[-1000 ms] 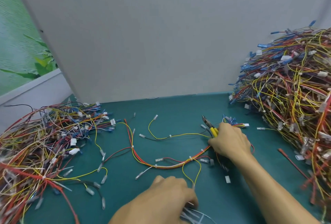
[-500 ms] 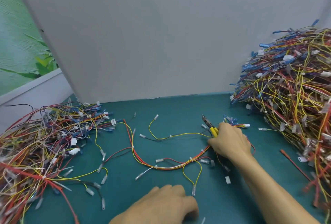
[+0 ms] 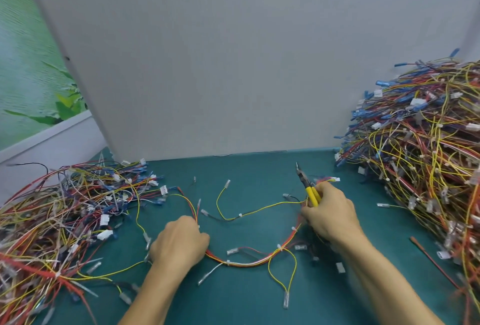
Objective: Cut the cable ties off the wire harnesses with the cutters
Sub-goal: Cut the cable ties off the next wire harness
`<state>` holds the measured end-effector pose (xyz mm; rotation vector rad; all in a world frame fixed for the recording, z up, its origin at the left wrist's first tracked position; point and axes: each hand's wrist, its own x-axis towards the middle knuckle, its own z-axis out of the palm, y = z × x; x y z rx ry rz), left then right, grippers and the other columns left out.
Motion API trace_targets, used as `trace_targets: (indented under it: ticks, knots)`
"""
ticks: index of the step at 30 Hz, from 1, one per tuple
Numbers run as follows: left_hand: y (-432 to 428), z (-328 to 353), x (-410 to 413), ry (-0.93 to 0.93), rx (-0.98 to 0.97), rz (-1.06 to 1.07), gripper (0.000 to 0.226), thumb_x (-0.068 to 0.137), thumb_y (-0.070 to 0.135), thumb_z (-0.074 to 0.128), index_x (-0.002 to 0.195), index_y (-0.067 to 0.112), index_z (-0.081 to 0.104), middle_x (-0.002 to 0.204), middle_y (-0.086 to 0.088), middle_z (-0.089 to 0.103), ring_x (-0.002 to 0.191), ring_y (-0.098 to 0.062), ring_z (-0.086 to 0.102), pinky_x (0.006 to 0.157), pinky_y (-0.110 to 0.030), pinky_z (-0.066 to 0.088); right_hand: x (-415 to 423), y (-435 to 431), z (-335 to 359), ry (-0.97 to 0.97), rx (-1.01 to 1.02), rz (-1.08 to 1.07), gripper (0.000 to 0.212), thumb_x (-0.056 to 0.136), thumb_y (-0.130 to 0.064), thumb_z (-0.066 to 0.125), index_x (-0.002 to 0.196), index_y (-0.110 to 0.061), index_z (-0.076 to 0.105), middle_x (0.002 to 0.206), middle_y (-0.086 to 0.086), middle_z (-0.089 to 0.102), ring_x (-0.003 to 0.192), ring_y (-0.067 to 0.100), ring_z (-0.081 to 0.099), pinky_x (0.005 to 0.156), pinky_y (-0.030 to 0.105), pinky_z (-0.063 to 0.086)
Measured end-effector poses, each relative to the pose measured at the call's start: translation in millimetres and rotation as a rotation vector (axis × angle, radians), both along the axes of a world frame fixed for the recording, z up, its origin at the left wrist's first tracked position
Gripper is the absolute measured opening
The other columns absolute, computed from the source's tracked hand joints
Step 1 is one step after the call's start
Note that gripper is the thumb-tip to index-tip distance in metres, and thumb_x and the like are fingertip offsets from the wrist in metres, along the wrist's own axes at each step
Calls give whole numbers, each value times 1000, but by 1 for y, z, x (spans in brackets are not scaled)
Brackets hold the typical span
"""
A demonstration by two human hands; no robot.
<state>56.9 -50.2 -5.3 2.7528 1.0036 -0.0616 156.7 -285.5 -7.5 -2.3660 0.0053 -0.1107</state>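
Lower centre, the left hand [image 3: 179, 242] curls round the red-and-yellow wire harness [image 3: 249, 262]. To its right, the right hand [image 3: 328, 214] grips the yellow-handled cutters [image 3: 309, 193], tips together.

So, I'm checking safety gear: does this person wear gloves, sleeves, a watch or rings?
No. The left hand and the right hand are bare and ungloved, with no rings showing. Both forearms are uncovered to the frame edge: no sleeve, watch or wristband is in view.
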Motion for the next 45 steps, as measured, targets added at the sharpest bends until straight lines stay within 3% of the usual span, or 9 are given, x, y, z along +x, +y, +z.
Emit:
trace_targets:
  ticks: [5, 7, 10, 13, 16, 32, 36, 41, 45]
  knots:
    - [-2, 8, 6, -152, -48, -33, 18, 85, 21, 48, 70, 11, 49, 78, -7, 60, 78, -32, 57, 63, -31, 42, -4, 3, 15, -87, 337, 84, 18, 72, -11, 74, 78, -18, 59, 70, -2, 63, 72, 27, 59, 69, 37, 48]
    - [-4, 18, 11, -416, -321, -40, 11, 89, 13, 52, 78, 11, 55, 79, -7, 69, 74, -28, 67, 65, -34, 53, -6, 2, 21, -96, 464, 118, 19, 73, -7, 76, 80, -17, 61, 70, 0, 65, 67, 21, 60, 70, 37, 51]
    - [-11, 37, 15, -787, -854, -62, 14, 87, -2, 61, 89, 10, 54, 76, -10, 73, 55, -20, 69, 47, -28, 53, -8, 0, 29, -108, 647, 164, 22, 75, -1, 77, 84, -16, 65, 71, -2, 68, 63, 9, 61, 61, 23, 53]
    - [-15, 45, 17, -935, -1069, -134, 24, 88, -2, 62, 102, 16, 55, 84, -5, 75, 63, -20, 71, 51, -26, 55, -8, -1, 36, -115, 771, 193, 23, 75, 5, 74, 88, -14, 69, 69, -7, 70, 58, 0, 60, 51, 10, 45]
    - [-17, 47, 20, -991, -1170, -150, 27, 89, -5, 58, 106, 17, 57, 89, -4, 76, 67, -21, 72, 55, -26, 57, -8, -2, 41, -114, 862, 192, 23, 76, 6, 73, 88, -12, 69, 70, -3, 70, 57, 4, 60, 50, 13, 46]
    - [-13, 38, 28, -1079, -1200, -128, 22, 91, -11, 52, 90, 11, 52, 82, -5, 74, 65, -22, 71, 56, -27, 57, -3, -6, 54, -41, 1181, 64, 18, 81, 7, 67, 91, -8, 65, 73, 4, 68, 63, 20, 62, 59, 28, 52]
    - [-23, 36, 29, -1014, -1109, -200, 36, 84, -19, 44, 81, 10, 65, 73, -6, 60, 53, -14, 51, 56, -27, 50, -4, -5, 55, -12, 1201, 77, 18, 80, 6, 67, 92, -7, 65, 72, 4, 68, 62, 19, 63, 58, 28, 53]
    - [-42, 36, 22, -734, -879, -450, 32, 58, 25, 75, 89, 32, 73, 58, 17, 48, 53, -8, 32, 53, -14, 32, -9, 1, 55, 10, 1196, 100, 18, 80, 7, 68, 93, -5, 65, 70, 5, 68, 64, 23, 63, 60, 31, 54]
    - [-53, 34, 22, -627, -641, -563, 40, 59, 36, 87, 91, 51, 66, 82, 15, 51, 62, 6, 46, 64, -9, 35, -11, 7, 57, 20, 1201, 128, 17, 79, 6, 69, 89, -7, 65, 67, 4, 67, 61, 22, 63, 62, 34, 53]
